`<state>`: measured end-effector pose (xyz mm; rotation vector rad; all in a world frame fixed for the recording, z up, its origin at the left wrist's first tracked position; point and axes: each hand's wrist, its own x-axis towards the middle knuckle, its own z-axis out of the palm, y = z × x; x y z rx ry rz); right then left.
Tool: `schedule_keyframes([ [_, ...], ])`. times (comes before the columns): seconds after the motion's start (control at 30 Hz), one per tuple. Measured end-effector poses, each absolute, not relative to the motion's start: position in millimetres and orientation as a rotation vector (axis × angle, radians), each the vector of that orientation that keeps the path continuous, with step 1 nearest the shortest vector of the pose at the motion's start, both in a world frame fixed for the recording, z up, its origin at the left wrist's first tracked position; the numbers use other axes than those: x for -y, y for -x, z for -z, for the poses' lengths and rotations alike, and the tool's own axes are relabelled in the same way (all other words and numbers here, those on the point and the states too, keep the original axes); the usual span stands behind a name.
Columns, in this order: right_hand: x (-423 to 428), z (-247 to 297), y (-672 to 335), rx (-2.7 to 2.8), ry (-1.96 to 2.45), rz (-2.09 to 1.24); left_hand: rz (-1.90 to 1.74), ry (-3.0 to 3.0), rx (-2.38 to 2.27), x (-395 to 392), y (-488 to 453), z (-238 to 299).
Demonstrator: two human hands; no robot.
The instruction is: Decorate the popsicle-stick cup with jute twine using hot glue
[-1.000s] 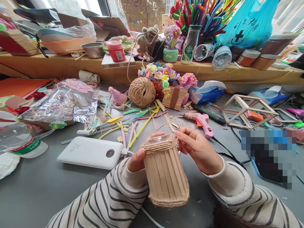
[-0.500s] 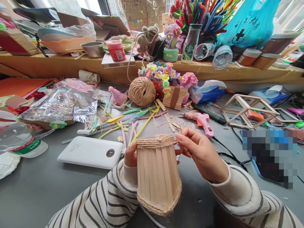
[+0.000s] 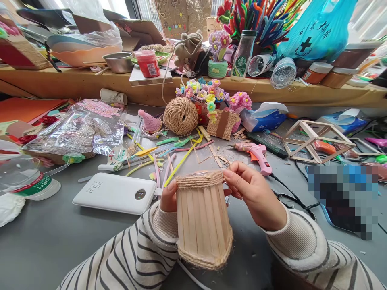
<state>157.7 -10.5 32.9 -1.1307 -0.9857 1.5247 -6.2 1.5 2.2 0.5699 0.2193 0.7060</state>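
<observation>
A cup clad in wooden craft sticks, with jute twine wound round both its ends, is held up over the grey table, its wider end toward me. My left hand grips it from behind on the left, mostly hidden by the cup. My right hand pinches the twine-wrapped far rim with closed fingers. Both arms wear striped sleeves.
A white power bank lies left of the hands. Beyond are a ball of jute twine, a pink glue gun with its black cord, loose pipe cleaners, a stick-frame shape and a crinkled plastic bag. A cluttered wooden shelf runs along the back.
The cup has tipped from showing its open far rim to a flatter side view and shifted slightly left. Both hands kept their hold.
</observation>
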Motion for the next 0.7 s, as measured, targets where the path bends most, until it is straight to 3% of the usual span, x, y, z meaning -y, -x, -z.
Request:
schedule_keyframes([
  [0.27,-2,-21,-162,0.987,1.266,-1.591,-0.866,-0.539,-0.467,3,-2,0],
  [0.37,-5,-16,-166,1.051,1.338,-1.351,-0.854,-0.546,-0.478,2,-4,-1],
  [0.57,0,-25,-175,1.454,1.359,-0.499,-0.828,-0.586,-0.477,1,-6,-1],
  [0.7,9,-36,-172,1.63,1.247,-0.596,-0.922,-0.661,-0.471,3,-8,1],
])
